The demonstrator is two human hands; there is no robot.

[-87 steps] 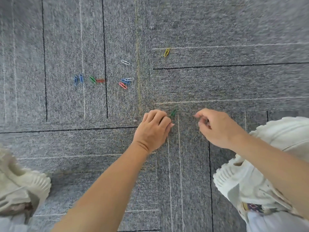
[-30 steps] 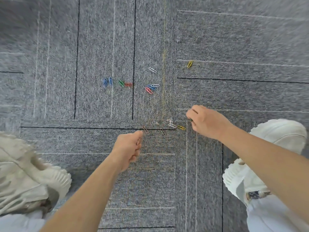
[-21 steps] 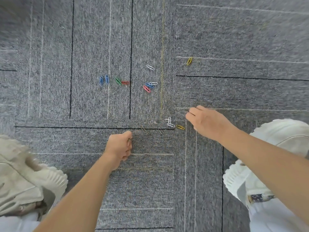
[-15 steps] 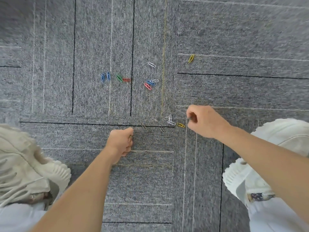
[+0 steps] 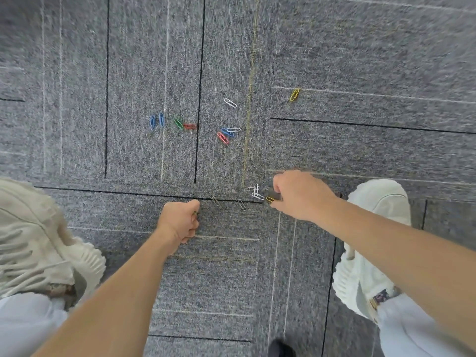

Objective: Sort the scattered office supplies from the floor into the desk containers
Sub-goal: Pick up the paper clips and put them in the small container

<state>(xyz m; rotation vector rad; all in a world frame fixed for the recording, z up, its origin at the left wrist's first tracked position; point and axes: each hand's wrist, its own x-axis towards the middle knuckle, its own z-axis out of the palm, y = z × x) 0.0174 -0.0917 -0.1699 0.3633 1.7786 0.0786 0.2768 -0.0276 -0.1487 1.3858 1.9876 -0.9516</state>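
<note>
Coloured paper clips lie scattered on the grey carpet (image 5: 360, 150). My left hand (image 5: 180, 222) is a closed fist on the floor, and a small green bit of a clip shows between its fingers. My right hand (image 5: 301, 194) has curled fingers, and its fingertips pinch at a yellow clip (image 5: 270, 199). Just left of it lie two crossed white clips (image 5: 255, 191) and two grey clips (image 5: 214, 199) (image 5: 242, 204). Farther off are a blue pair (image 5: 156, 120), a green clip (image 5: 177, 122), a red clip (image 5: 190, 126) and a mixed cluster (image 5: 228, 132).
A lone white clip (image 5: 230, 102) and a second yellow clip (image 5: 294, 94) lie farther ahead. My left shoe (image 5: 38, 240) and right shoe (image 5: 373, 240) stand on either side of my hands. No desk containers are in view.
My left hand pulled back as a fist, uncovering several clips. My right hand closed over the green clip, which no longer shows, then shifted down onto the yellow clip.
</note>
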